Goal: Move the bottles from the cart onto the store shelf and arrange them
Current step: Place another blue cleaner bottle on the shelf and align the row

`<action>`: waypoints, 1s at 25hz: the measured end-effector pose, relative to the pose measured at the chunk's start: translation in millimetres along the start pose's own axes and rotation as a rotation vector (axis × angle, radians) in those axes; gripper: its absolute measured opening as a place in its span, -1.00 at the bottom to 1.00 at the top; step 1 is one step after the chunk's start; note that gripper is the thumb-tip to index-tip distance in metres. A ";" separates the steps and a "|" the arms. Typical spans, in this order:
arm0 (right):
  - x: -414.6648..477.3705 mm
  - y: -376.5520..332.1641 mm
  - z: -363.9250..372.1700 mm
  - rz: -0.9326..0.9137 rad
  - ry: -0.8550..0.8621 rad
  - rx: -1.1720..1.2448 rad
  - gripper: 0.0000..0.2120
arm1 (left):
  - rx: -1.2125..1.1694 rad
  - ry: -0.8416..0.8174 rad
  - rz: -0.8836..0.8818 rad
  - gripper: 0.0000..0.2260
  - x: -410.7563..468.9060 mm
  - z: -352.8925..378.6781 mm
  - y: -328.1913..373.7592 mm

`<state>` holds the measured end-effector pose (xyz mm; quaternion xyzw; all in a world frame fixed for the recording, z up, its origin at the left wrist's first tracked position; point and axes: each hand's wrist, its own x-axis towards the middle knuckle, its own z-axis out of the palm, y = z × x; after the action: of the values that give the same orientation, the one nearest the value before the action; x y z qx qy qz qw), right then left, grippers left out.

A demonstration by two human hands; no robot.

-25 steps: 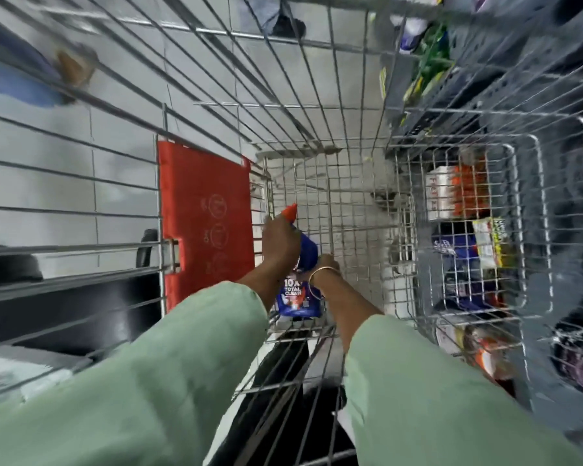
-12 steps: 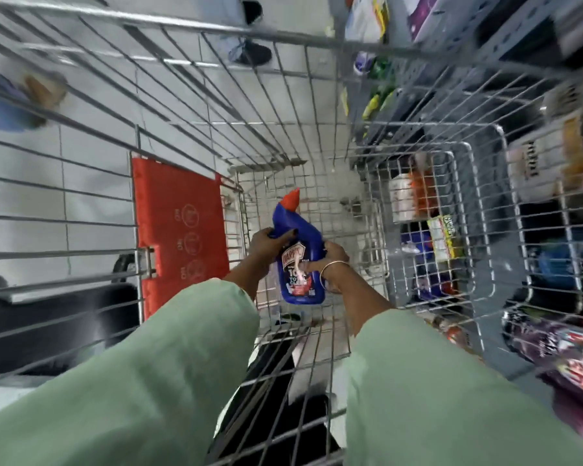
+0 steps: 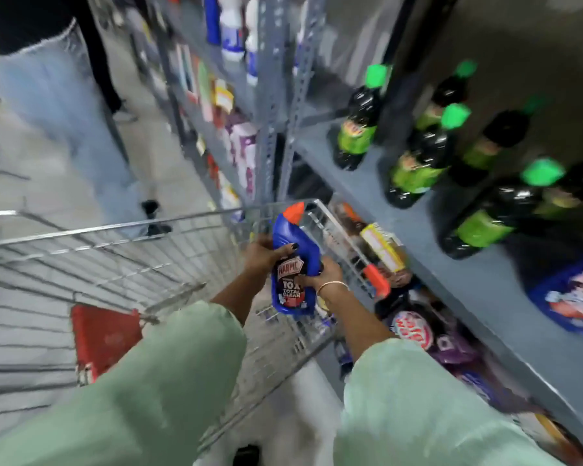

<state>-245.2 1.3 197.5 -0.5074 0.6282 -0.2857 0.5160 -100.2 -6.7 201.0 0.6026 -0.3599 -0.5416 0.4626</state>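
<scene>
Blue toilet-cleaner bottle (image 3: 293, 260) w/ orange cap sits upright above the cart (image 3: 122, 230) rim, near the grey shelf (image 3: 428, 237). Left hand (image 3: 263, 255) wraps its side, right hand (image 3: 320, 275) clamps the label edge. Risks: base could snag the wire rim; a hasty set-down could topple the green-capped bottles (image 3: 414, 163); view is blurred.

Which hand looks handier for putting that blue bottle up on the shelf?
Probably the right hand. The grey shelf lies on the person's right, so that arm has the shorter reach. The left hand also holds the blue bottle but would have to cross over.
</scene>
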 end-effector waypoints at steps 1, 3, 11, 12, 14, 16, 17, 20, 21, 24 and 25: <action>-13.5 -8.1 -22.9 -0.035 0.029 0.029 -0.52 | 0.055 -0.047 0.052 -0.85 -7.9 18.1 15.3; -43.6 -15.6 -71.2 -0.096 0.102 0.090 -0.48 | 0.188 -0.115 0.164 -0.85 -28.2 58.1 43.8; -165.1 -7.5 -244.5 -0.232 0.475 0.177 -0.45 | 0.291 -0.427 0.491 -0.84 -132.9 233.7 121.2; -175.7 -0.8 -260.1 -0.234 0.531 0.179 -0.44 | 0.288 -0.454 0.502 -0.83 -143.9 251.1 121.9; -200.5 19.5 -293.5 -0.214 0.645 0.216 -0.42 | 0.306 -0.531 0.543 -0.76 -167.7 293.0 117.2; -221.5 43.8 -318.6 -0.157 0.736 0.238 -0.40 | 0.331 -0.584 0.563 -0.73 -186.8 330.4 108.5; -229.1 55.5 -327.4 -0.140 0.765 0.259 -0.40 | 0.337 -0.609 0.567 -0.73 -195.1 344.5 103.6; -248.8 85.2 -354.5 -0.103 0.886 0.354 -0.42 | 0.386 -0.713 0.599 -0.71 -219.7 387.1 92.2; -253.1 91.7 -363.1 -0.092 0.919 0.382 -0.44 | 0.396 -0.721 0.609 -0.69 -225.3 398.8 89.0; -260.5 103.1 -380.4 -0.072 0.955 0.381 -0.47 | 0.407 -0.696 0.608 -0.71 -237.7 419.6 84.2; -260.9 105.0 -383.6 -0.069 0.961 0.374 -0.48 | 0.409 -0.694 0.603 -0.72 -239.2 424.1 83.5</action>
<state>-653.5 215.2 315.0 -0.2385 0.7154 -0.6108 0.2413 -549.6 119.7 362.8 0.3347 -0.7494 -0.4706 0.3239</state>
